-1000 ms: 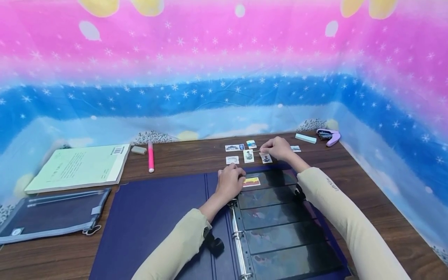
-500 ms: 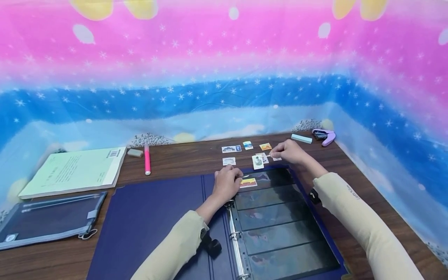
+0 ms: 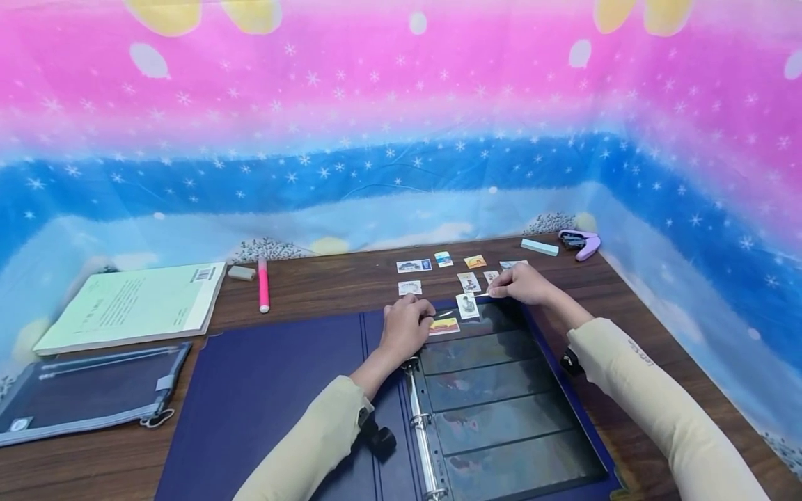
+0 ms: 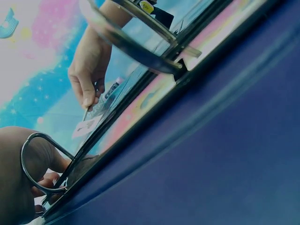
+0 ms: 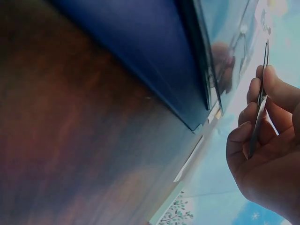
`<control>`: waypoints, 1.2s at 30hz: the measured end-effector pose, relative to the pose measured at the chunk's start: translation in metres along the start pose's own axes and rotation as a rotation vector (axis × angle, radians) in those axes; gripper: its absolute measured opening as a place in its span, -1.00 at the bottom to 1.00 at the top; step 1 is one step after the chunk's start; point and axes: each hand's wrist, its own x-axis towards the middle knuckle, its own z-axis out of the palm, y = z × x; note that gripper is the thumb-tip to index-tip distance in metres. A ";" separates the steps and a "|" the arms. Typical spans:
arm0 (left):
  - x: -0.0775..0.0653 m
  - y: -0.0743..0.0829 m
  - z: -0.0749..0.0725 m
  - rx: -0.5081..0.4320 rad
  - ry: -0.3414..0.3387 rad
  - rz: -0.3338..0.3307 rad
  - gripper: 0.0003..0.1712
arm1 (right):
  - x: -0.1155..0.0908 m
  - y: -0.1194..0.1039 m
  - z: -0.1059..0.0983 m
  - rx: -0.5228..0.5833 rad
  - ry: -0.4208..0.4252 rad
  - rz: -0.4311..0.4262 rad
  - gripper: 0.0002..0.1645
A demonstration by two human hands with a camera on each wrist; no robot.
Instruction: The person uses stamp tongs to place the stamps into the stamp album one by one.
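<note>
My right hand pinches metal tweezers between thumb and fingers. At their tip is a pale stamp with a dark figure, over the top strip of the black album page. With bent fingers, my left hand holds the page's upper left part near the binder rings; its fingertips are partly hidden. Beside those fingers a yellow and red stamp lies in the top strip. The page sits in an open dark blue binder.
Several loose stamps lie behind the binder, among them an orange one. Farther right are a light blue block and a purple stapler. To the left are a pink marker, an eraser, a green book and a zip pouch.
The stamp in the tweezers has moved right and nearer, from among the loose stamps to over the page's top strip. My left hand stays at the page.
</note>
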 end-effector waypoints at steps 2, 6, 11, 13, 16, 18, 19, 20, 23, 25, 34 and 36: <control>0.000 0.000 0.000 0.002 0.002 0.001 -0.88 | -0.001 0.001 0.001 0.011 -0.009 -0.007 -0.78; 0.000 -0.001 0.001 0.001 0.010 0.003 -0.88 | -0.001 0.004 0.002 0.013 -0.031 -0.028 -0.79; 0.001 -0.002 0.000 -0.003 0.013 0.004 -0.89 | -0.001 0.005 0.000 0.037 -0.074 -0.040 -0.78; 0.001 -0.003 0.001 0.000 0.014 0.007 -0.89 | 0.000 0.005 -0.002 0.042 -0.096 -0.040 -0.77; 0.001 -0.003 0.001 0.011 0.023 0.017 -0.88 | 0.002 0.005 -0.005 0.044 -0.139 -0.028 -0.75; 0.001 -0.003 0.001 0.017 0.029 0.022 -0.88 | 0.004 0.005 -0.007 0.056 -0.169 -0.012 -0.75; 0.001 -0.003 0.001 0.017 0.029 0.022 -0.88 | 0.005 0.005 -0.007 0.066 -0.186 -0.002 -0.74; 0.001 -0.002 0.001 0.019 0.031 0.022 -0.88 | 0.006 0.006 -0.008 0.070 -0.199 0.003 -0.74; 0.001 -0.002 0.001 0.016 0.026 0.017 -0.89 | 0.008 0.007 -0.009 0.081 -0.226 0.011 -0.76; 0.001 -0.002 0.001 0.014 0.022 0.015 -0.89 | 0.009 0.008 -0.009 0.084 -0.232 0.004 -0.77; 0.000 -0.002 0.001 0.014 0.018 0.012 -0.89 | 0.010 0.006 -0.006 0.065 -0.235 -0.076 -0.80; 0.000 -0.002 0.001 0.013 0.014 0.010 -0.89 | 0.011 0.007 -0.007 0.053 -0.236 -0.101 -0.81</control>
